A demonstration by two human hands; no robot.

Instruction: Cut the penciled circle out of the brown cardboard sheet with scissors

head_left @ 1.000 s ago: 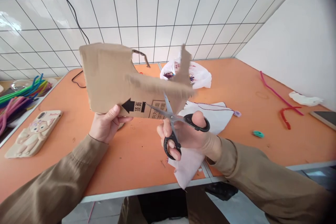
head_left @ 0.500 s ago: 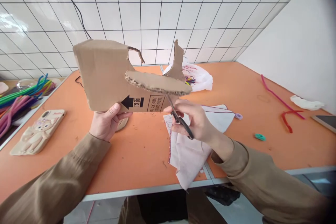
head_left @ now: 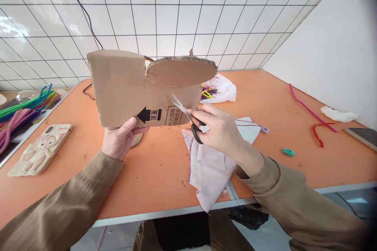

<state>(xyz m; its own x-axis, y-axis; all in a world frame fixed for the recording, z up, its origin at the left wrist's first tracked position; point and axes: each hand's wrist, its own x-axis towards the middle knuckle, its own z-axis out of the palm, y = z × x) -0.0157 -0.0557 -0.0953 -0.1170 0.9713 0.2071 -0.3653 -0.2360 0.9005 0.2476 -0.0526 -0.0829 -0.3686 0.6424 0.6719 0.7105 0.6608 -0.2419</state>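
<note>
My left hand (head_left: 120, 139) grips the lower edge of a brown cardboard piece (head_left: 118, 82), thumb in front, holding it upright above the table. Black arrow print and lettering mark its lower part. A rounded cardboard flap (head_left: 182, 71) with a rough cut edge stands up at its upper right and looks partly joined to it. Scissors (head_left: 194, 127) with black handles are in my right hand (head_left: 219, 127), fingers closed on the handles. Their blades are slightly parted and point up-left in front of the cardboard, below the flap; whether they touch it I cannot tell.
A white cloth (head_left: 210, 164) with red stitching lies on the orange table (head_left: 273, 121). Behind is a plastic bag (head_left: 226, 88). A phone (head_left: 41, 149) and pipe cleaners (head_left: 23, 113) are at left; a red pipe cleaner (head_left: 316, 135) and teal bundle (head_left: 288, 152) at right.
The rounded flap has tipped upward, now showing its flat face. My right hand has drawn the scissors away from the flap's edge, and their blades are now parted below it.
</note>
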